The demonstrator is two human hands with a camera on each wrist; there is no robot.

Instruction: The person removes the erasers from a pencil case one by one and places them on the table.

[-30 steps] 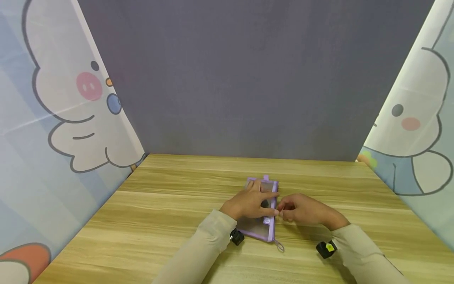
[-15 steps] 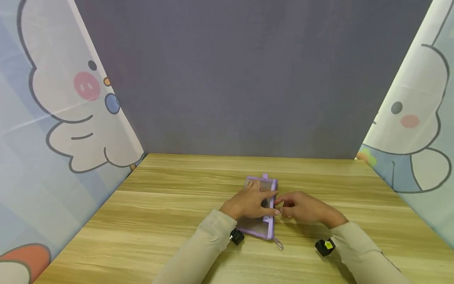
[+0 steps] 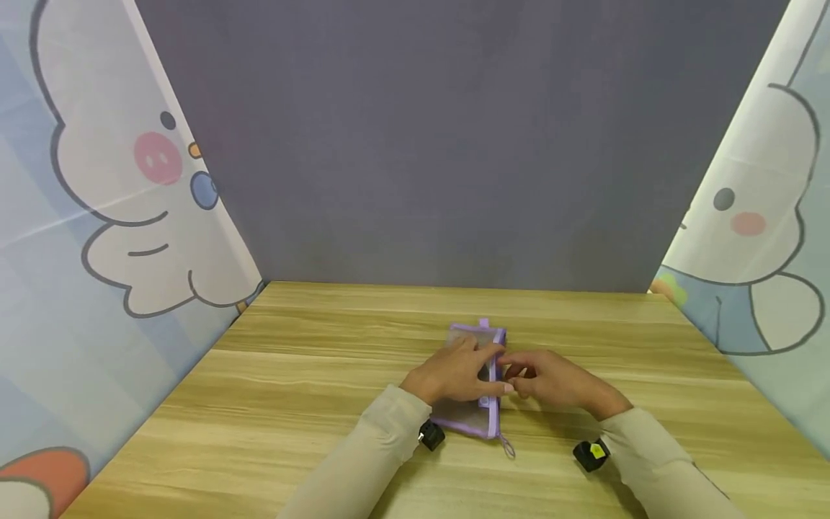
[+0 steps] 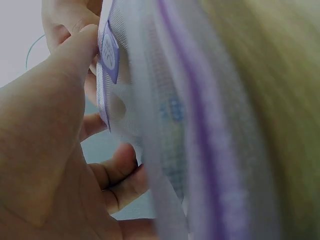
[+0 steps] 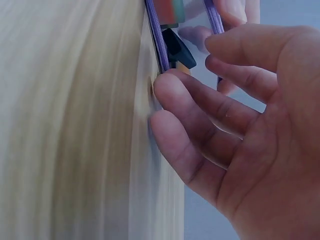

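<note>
A purple-edged mesh zipper pouch [image 3: 463, 414] lies on the table. Across its top rests my left hand [image 3: 454, 371], with thumb and index finger spread toward the right edge. In the left wrist view, the left thumb touches the rim beside a small purple label [image 4: 110, 52]. My right hand [image 3: 558, 378] is at the pouch's right side. The right wrist view shows its thumb and index fingertips at the raised upper purple rim [image 5: 215, 15], the other fingers loosely curled. Between the parted rims sits a dark object [image 5: 179, 48], its kind unclear.
The wood-grain table [image 3: 311, 404] extends around the pouch. A dark grey panel [image 3: 415, 144] stands behind it, with cartoon-printed cloths [image 3: 130, 238] at both sides. A purple cord loop [image 3: 508, 447] hangs from the pouch's near corner. Something red and green [image 5: 167, 12] shows inside the pouch.
The right hand has shifted slightly left, its index finger reaching onto the pouch's rim. The pouch's right edge looks more parted. The left hand stays nearly in place.
</note>
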